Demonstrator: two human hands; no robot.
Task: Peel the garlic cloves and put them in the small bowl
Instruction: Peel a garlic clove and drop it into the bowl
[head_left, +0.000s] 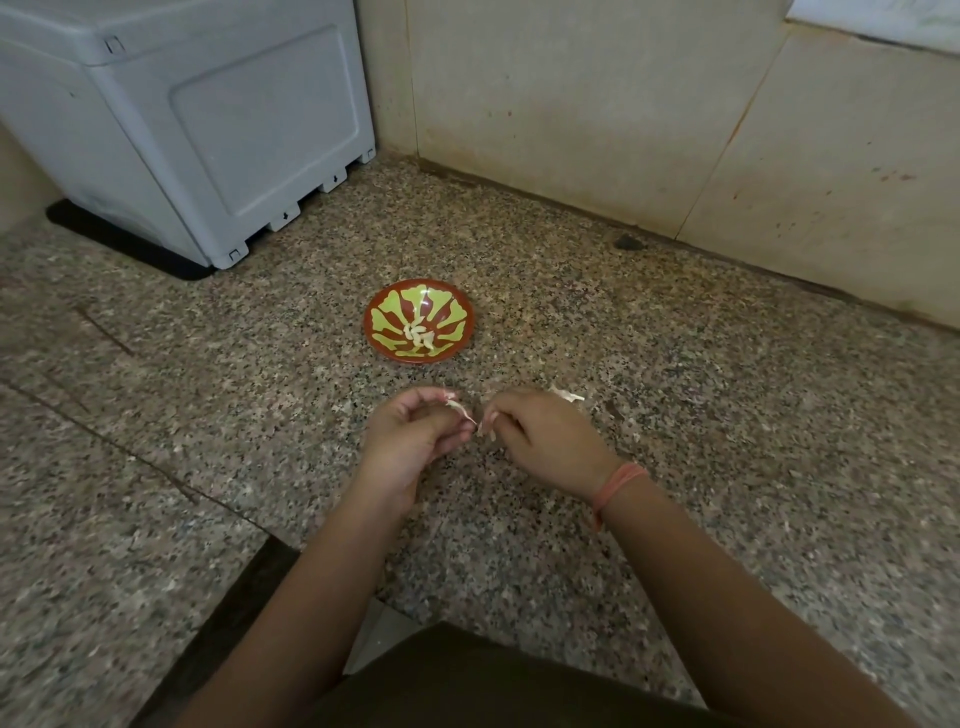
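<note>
Forearms reaching forward, converging, both raised off the tabletop. Left hand palm turned inward, fingers curled, gripping a garlic clove at the tips. Right hand knuckles up, fingers curled under, thumb and forefinger pinching the loose skin stretched between the two sets of fingertips. Hands nearly touching.

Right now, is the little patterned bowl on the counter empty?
No, several pale peeled garlic cloves lie in the middle of the red and green bowl.
</note>
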